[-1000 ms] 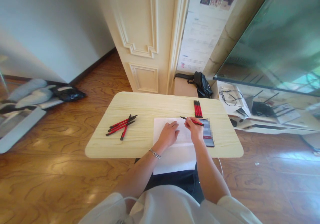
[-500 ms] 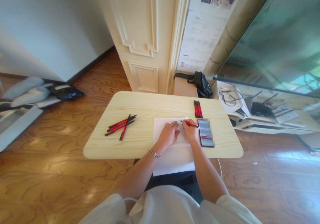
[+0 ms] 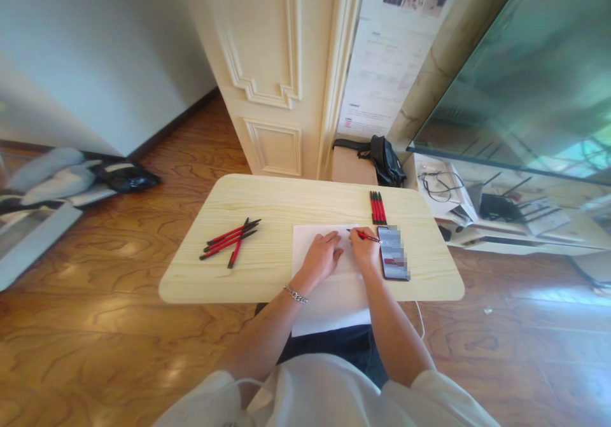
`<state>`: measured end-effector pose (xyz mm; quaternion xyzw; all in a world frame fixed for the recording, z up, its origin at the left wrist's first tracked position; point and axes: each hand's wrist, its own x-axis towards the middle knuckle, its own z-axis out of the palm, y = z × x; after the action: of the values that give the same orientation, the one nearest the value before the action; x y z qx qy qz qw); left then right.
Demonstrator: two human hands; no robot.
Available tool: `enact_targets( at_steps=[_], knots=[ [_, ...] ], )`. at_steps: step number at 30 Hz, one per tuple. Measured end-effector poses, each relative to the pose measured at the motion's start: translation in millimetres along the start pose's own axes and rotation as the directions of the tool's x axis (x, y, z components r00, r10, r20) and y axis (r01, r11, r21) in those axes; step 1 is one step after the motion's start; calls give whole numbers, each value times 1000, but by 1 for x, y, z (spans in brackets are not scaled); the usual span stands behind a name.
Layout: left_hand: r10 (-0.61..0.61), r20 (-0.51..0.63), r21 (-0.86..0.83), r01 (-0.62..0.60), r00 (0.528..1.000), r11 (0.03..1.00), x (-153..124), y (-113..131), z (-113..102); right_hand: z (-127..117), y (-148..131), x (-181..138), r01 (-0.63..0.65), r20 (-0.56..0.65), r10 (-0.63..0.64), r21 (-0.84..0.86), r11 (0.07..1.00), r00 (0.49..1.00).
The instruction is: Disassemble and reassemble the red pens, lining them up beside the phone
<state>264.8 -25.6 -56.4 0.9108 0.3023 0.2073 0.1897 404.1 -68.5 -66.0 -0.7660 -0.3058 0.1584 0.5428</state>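
A white sheet of paper (image 3: 329, 300) lies on the light wooden table (image 3: 267, 210) and hangs over its near edge. My left hand (image 3: 323, 255) rests flat on the paper, fingers spread. My right hand (image 3: 365, 249) is closed round a red and black pen (image 3: 363, 235) whose tip touches the paper's top right part. A dark phone (image 3: 394, 253) lies just right of my right hand.
Several red and black pens (image 3: 230, 239) lie loose at the table's left. Three more pens (image 3: 377, 207) lie side by side at the far right. Behind the table are a cream door (image 3: 267, 64), a black bag (image 3: 384, 156) and a low shelf with cables (image 3: 477, 214).
My right hand has come down and leftward off the phone, bringing the pen tip onto the paper. My left hand has stayed flat on the sheet.
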Motion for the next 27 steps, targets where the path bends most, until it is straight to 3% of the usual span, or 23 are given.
enact_targets(
  at_steps=[6, 9, 12, 16, 20, 24, 27],
  knots=[
    [-4, 30, 15, 4, 1000, 1000, 1, 1, 0, -11, -10, 5, -91, -9, 101, 351, 932, 995],
    [-20, 54, 22, 19, 998, 1000, 3, 1, -1, -19, -20, 4, -155, 57, 150, 583, 797, 987],
    [-38, 71, 3, 37, 997, 999, 4, 1, -3, -28, -30, 1, -228, 183, 138, 710, 666, 973],
    [-56, 3, -139, 56, 998, 989, -2, 3, -9, -37, -37, -4, -291, 279, 115, 753, 590, 953],
    [-200, -45, -361, 171, 979, 917, -21, 12, -21, -43, -38, -3, -345, 347, 103, 763, 547, 932],
    [-326, 26, -535, 289, 945, 794, -45, 29, -34, -47, -37, 0, -375, 408, 93, 694, 615, 908],
    [-337, 136, -648, 341, 932, 681, -60, 45, -38, -48, -38, 1, -387, 404, 126, 670, 634, 906]
  ],
)
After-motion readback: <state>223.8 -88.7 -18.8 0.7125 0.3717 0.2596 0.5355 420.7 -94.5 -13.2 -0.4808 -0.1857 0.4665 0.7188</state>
